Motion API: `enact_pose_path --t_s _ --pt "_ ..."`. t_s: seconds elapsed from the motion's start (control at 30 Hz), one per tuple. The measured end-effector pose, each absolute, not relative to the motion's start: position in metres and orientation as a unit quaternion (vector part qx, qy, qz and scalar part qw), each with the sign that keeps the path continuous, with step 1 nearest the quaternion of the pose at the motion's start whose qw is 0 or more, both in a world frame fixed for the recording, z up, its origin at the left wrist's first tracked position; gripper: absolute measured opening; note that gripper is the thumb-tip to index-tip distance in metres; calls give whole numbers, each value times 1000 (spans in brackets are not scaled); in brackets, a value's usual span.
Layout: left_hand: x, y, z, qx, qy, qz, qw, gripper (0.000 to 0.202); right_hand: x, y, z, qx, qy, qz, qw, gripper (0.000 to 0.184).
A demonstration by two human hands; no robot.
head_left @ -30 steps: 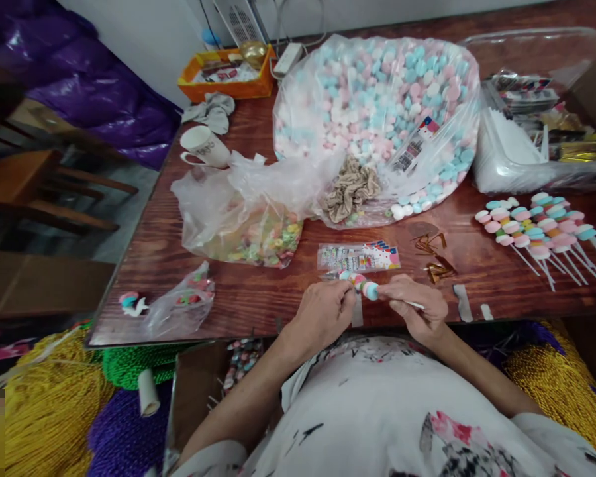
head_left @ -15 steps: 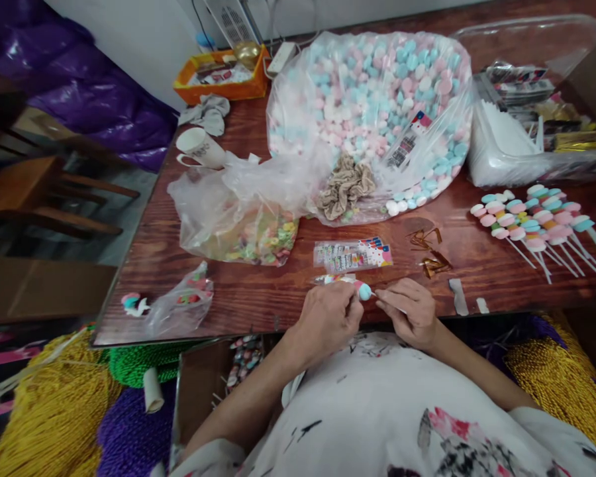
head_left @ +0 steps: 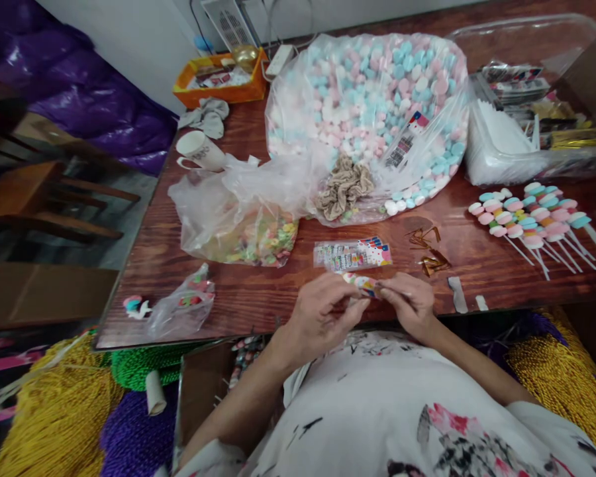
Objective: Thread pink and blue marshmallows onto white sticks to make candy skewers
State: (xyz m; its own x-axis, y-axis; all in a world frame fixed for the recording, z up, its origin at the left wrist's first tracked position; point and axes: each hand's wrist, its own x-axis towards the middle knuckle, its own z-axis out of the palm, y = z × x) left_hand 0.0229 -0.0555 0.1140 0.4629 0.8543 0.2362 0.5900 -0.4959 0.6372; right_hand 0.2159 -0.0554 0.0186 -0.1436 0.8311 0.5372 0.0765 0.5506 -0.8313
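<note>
Close to the front edge of the table, both hands grip a marshmallow stick (head_left: 361, 283) that looks to be in a printed clear wrapper. My left hand (head_left: 320, 310) closes round its left part with bent fingers. My right hand (head_left: 408, 299) pinches its right end, so the stick itself is hidden. Just beyond the fingers lies a stack of printed clear bags (head_left: 350, 255). Gold twist ties (head_left: 431, 257) are scattered to the right of it. Further right, several finished marshmallow skewers (head_left: 541, 218) rest in a bunch with their white sticks toward me.
A large clear bag of marshmallows (head_left: 377, 99) fills the back, with a brown scrunched cloth (head_left: 346, 189) on it. Left are a bag of gummies (head_left: 258, 238), a small bag (head_left: 186, 301) and a mug (head_left: 200, 150). A clear plastic bin (head_left: 501, 165) stands back right.
The blue marshmallow end and white stick that showed between my hands are now covered. My right hand has come in closer and pinches the wrapper's end; my left fingers have loosened slightly.
</note>
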Motion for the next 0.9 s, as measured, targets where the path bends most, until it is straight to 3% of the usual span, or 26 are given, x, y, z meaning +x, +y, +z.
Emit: enact_pose_path --t_s 0.07,0.13,0.23,0.3,0.37,0.63,0.7,0.83,0.9 --pt "16 -47 117 840 447 243 191 36 218 -53 23 -357 -631 408 554 14" --pt "12 -39 113 850 441 187 219 44 219 -48 26 -359 -604 477 528 14" --pt "14 -32 99 795 400 138 434 30 220 -39 31 -360 -565 547 502 12" --pt "19 -32 89 710 395 157 561 36 222 -31 36 -375 -549 543 513 5" --pt "25 -36 81 639 414 200 617 39 225 -25 41 -388 -553 518 524 6" --pt "39 -49 59 518 478 339 623 38 215 -16 53 -306 -689 427 500 9" --pt "38 -48 52 457 507 378 626 35 212 -18 48 -319 -672 431 511 10" --pt "34 -43 41 324 556 481 595 32 205 -27 33 -394 -540 481 567 37" --pt "36 -42 37 317 555 505 580 32 199 -33 29 -410 -539 483 555 34"
